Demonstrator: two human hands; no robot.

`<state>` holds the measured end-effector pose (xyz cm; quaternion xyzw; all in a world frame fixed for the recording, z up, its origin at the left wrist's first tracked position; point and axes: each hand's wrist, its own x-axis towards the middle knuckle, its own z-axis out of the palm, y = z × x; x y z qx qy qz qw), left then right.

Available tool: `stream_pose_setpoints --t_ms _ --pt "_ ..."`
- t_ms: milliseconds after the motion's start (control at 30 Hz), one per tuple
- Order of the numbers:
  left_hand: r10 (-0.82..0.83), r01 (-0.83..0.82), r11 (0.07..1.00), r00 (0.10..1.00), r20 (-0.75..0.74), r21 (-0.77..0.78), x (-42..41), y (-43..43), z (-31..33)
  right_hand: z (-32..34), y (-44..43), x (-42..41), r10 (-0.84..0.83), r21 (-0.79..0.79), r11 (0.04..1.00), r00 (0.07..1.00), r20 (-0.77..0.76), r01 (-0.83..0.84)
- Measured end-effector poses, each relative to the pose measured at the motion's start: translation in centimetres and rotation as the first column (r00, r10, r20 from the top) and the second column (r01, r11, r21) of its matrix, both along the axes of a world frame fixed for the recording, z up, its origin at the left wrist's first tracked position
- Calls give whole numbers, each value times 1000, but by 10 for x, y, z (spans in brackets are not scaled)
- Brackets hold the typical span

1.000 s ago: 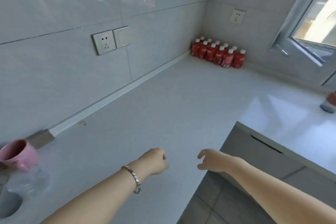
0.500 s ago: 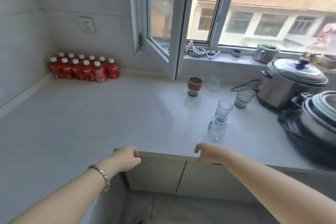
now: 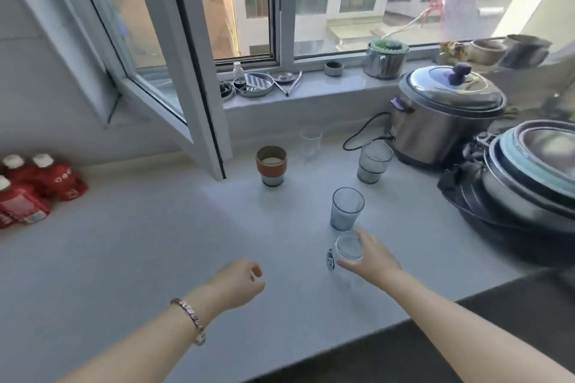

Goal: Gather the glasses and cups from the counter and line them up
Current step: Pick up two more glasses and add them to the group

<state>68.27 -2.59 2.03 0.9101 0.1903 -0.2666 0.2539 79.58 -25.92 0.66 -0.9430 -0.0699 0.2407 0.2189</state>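
One empty-looking clear glass sits in the grip of the right hand; left hand loosely curled, holding nothing

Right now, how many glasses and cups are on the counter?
5: orange-banded cup by window frame; faint clear glass right of it; grey glass by cooker; ribbed glass nearer; nearest glass at right hand.

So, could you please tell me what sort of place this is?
Most likely a home kitchen: a pale counter below a window carries an electric cooker, stacked pans and drinking glasses, including the clear glass that the right hand curls its fingers round.
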Motion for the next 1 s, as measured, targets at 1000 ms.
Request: stream_pose_setpoints --t_ms 1000 --pt "681 -673 724 666 305 -149 140 -157 -20 3 -57 190 463 86 878 881 97 -471"
